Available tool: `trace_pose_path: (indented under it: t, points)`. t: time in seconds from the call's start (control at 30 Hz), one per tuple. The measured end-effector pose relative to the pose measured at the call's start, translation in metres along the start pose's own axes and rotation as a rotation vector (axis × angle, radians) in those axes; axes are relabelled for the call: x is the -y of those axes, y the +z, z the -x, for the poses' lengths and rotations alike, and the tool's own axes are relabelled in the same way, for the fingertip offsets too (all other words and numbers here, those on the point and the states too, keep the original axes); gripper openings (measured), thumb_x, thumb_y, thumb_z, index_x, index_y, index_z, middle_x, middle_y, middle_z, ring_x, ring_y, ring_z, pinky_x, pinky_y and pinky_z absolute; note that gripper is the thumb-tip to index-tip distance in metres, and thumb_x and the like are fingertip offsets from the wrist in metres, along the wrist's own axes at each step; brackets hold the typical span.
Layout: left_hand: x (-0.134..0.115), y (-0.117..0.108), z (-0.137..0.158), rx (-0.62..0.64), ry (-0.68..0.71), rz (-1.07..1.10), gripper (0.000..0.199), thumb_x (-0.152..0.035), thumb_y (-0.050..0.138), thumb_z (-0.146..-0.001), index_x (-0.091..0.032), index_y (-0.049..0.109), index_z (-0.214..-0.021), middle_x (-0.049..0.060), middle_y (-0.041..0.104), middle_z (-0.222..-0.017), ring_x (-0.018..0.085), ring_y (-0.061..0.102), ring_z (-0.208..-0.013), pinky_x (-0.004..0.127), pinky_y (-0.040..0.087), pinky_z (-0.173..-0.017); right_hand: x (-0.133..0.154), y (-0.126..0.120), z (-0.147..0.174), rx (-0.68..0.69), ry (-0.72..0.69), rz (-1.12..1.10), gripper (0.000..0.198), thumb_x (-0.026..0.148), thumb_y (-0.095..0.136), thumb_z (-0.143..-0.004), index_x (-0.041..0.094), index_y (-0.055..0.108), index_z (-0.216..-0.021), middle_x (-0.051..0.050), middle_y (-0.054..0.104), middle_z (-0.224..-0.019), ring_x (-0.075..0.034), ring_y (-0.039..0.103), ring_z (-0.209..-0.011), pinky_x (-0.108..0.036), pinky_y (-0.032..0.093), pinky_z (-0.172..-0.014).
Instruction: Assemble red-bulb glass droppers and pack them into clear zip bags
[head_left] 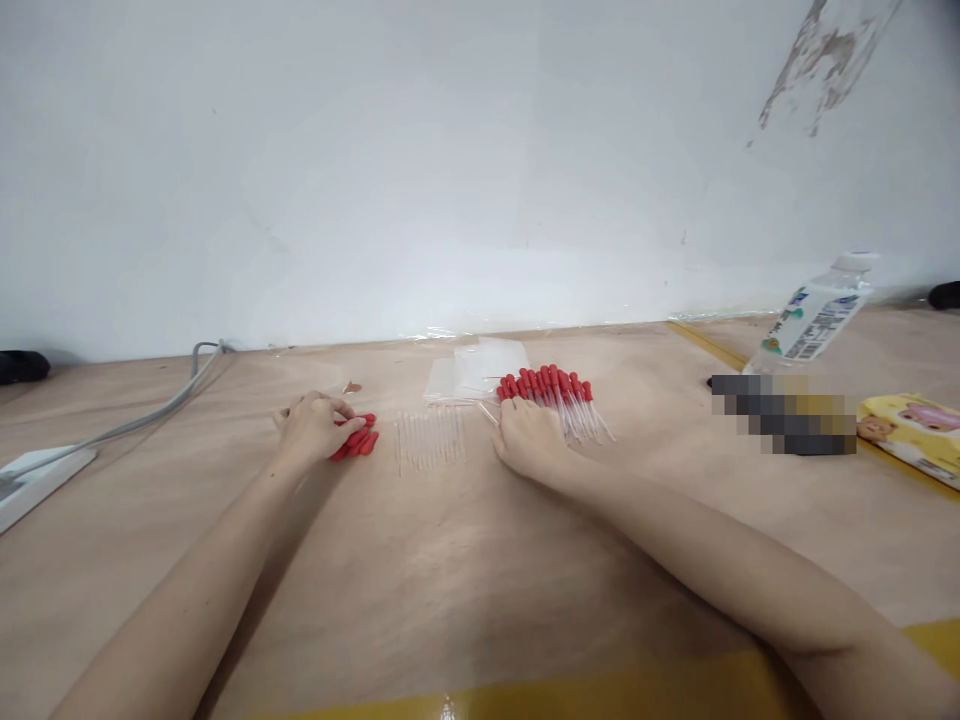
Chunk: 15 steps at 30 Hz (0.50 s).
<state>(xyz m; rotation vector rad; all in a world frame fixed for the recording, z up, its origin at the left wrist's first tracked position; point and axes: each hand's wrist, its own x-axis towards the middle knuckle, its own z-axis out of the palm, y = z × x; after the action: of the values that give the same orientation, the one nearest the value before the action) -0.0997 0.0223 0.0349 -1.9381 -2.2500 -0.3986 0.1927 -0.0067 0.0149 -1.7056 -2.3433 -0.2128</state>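
Observation:
My left hand (315, 428) is at a small pile of red rubber bulbs (361, 443), with thumb and fingers pinched on one of them. A row of thin clear tubes (431, 440) lies side by side between my hands. My right hand (534, 432) rests at the left side of a heap of droppers (574, 405) with red bulbs and clear stems. Its fingers are closed, and a thin clear tube (487, 411) sticks out beside the thumb. The fingers partly cover the nearest droppers.
Clear plastic bags (480, 370) lie behind the tubes, near the wall. A clear bottle (817, 315) leans at the right, beside a blurred-out object (784, 415) and a yellow printed packet (915, 435). A grey cable (150, 415) crosses the left side to a white object (45, 485).

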Motion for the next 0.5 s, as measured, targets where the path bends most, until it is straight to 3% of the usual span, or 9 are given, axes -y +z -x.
trace_pose_path:
  t: [0.1, 0.17, 0.3, 0.4, 0.5]
  points:
    - [-0.007, -0.009, 0.001, -0.039, 0.030, 0.047, 0.027, -0.046, 0.059, -0.068, -0.020, 0.068, -0.071, 0.012, 0.061, -0.097, 0.034, 0.051, -0.099, 0.047, 0.036, -0.082, -0.018, 0.001, 0.013, -0.095, -0.104, 0.083, 0.018, 0.018, 0.039, -0.082, 0.009, 0.054, -0.085, -0.014, 0.059, -0.082, -0.026, 0.054, -0.079, -0.034, 0.035, -0.067]
    - [-0.020, -0.014, 0.008, -0.006, 0.098, 0.203, 0.028, -0.045, 0.058, -0.069, -0.018, 0.065, -0.072, 0.011, 0.062, -0.090, 0.029, 0.055, -0.089, 0.040, 0.041, -0.075, -0.029, 0.004, 0.019, -0.118, -0.182, 0.048, 0.017, 0.016, 0.036, -0.084, 0.010, 0.053, -0.084, -0.012, 0.059, -0.080, -0.023, 0.053, -0.075, -0.034, 0.034, -0.069]
    - [-0.066, -0.007, 0.044, 0.228, 0.382, 0.687, 0.030, -0.046, 0.052, -0.077, -0.016, 0.060, -0.077, 0.004, 0.062, -0.074, 0.016, 0.056, -0.066, 0.027, 0.044, -0.060, -0.046, 0.016, 0.032, -0.169, -0.365, -0.174, 0.020, 0.016, 0.032, -0.088, 0.013, 0.052, -0.088, -0.008, 0.061, -0.081, -0.018, 0.054, -0.074, -0.032, 0.036, -0.075]
    - [-0.096, 0.011, 0.076, 0.247, 0.481, 0.745, 0.023, -0.039, 0.052, -0.080, -0.017, 0.059, -0.078, 0.001, 0.061, -0.070, 0.013, 0.053, -0.061, 0.024, 0.042, -0.057, -0.054, 0.024, 0.042, -0.248, -0.407, -0.314, 0.022, 0.017, 0.035, -0.089, 0.016, 0.052, -0.102, -0.008, 0.062, -0.093, -0.018, 0.055, -0.085, -0.031, 0.038, -0.077]
    - [-0.108, 0.026, 0.095, 0.219, 0.552, 0.692, 0.018, -0.033, 0.051, -0.081, -0.018, 0.060, -0.083, 0.001, 0.059, -0.071, 0.012, 0.051, -0.059, 0.023, 0.040, -0.055, -0.056, 0.025, 0.048, -0.288, -0.400, -0.386, 0.024, 0.019, 0.038, -0.088, 0.018, 0.054, -0.107, -0.007, 0.062, -0.097, -0.018, 0.055, -0.087, -0.031, 0.040, -0.078]
